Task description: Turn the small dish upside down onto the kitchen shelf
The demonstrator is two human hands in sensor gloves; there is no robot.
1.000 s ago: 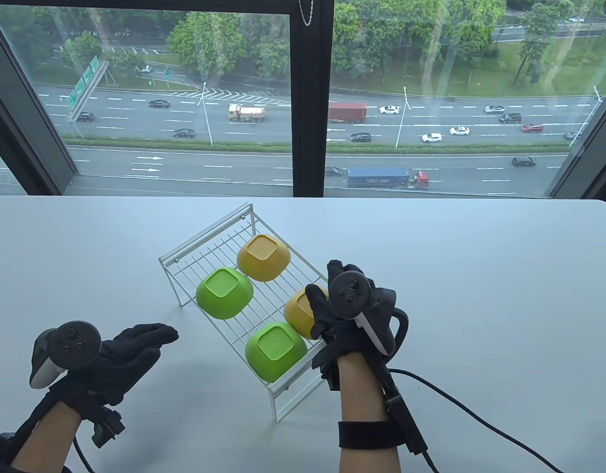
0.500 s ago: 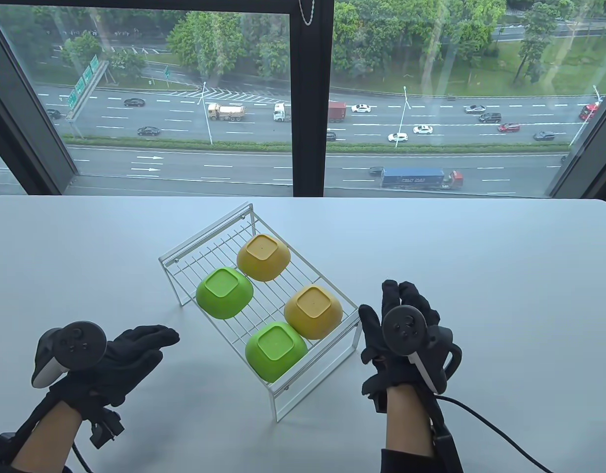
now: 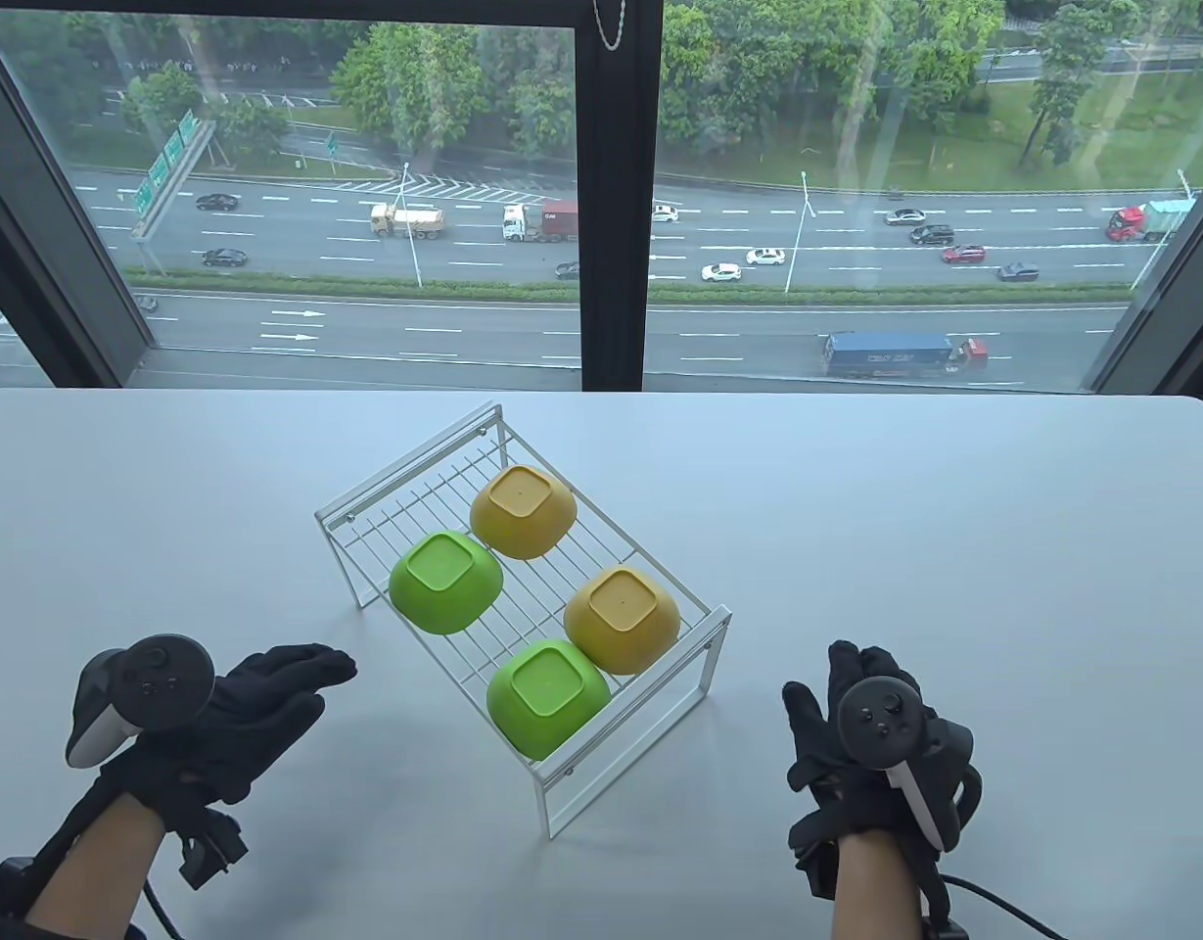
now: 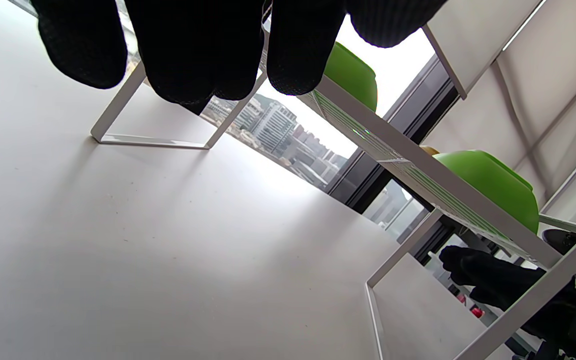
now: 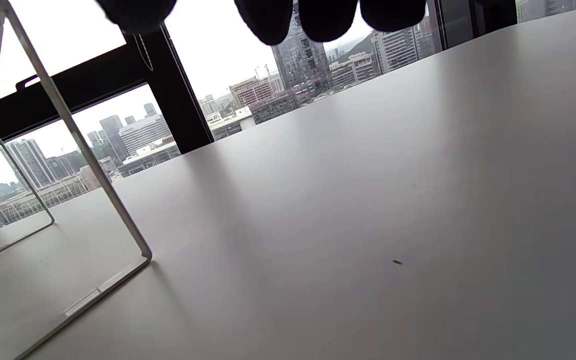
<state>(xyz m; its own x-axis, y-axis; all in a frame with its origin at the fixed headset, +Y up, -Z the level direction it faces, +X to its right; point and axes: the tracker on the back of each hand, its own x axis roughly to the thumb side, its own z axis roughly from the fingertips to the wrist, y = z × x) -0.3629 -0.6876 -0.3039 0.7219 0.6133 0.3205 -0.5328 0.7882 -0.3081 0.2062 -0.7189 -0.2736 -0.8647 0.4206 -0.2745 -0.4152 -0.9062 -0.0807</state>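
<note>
A white wire shelf (image 3: 523, 627) stands on a pale table (image 3: 953, 548), set at a slant between two hands in black gloves. Four small square dishes sit upside down on top of it, bases showing. A yellow dish (image 3: 621, 619) is the one nearest the right hand (image 3: 875, 754), lying up and to that hand's left, well apart from it. Just beside it, closer to the near end of the shelf, is a green dish (image 3: 547, 697). Farther along the shelf are a second green dish (image 3: 445, 582) and a second yellow dish (image 3: 523, 511). The right hand rests low over the table to the right of the shelf, fingers spread loosely and holding nothing. The left hand (image 3: 239, 720) lies to the left of the shelf, fingers stretched out flat toward it, touching nothing. In the left wrist view, the fingertips (image 4: 298, 55) hang side by side in front of the shelf leg (image 4: 118, 107). In the right wrist view, only dark fingertips (image 5: 328, 17) show above bare table.
</note>
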